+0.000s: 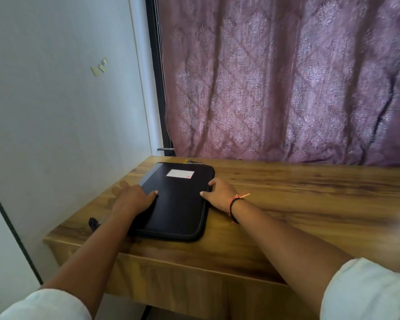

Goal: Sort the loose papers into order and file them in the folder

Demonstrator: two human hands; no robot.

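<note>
2 hands on this one. The left hand (131, 197) lies along the left edge of the folder (178, 204), fingers spread fairly straight (blurry), thumb on the cover. The black folder sits closed and flat near the left end of the wooden surface (310, 192). It looks padded with a stitched rim, probably softish and light, so I'd lift it by both long edges. The white label (180, 173) has a red patch, text unreadable. The right hand (219, 192) has its fingers curled over the right edge.
</note>
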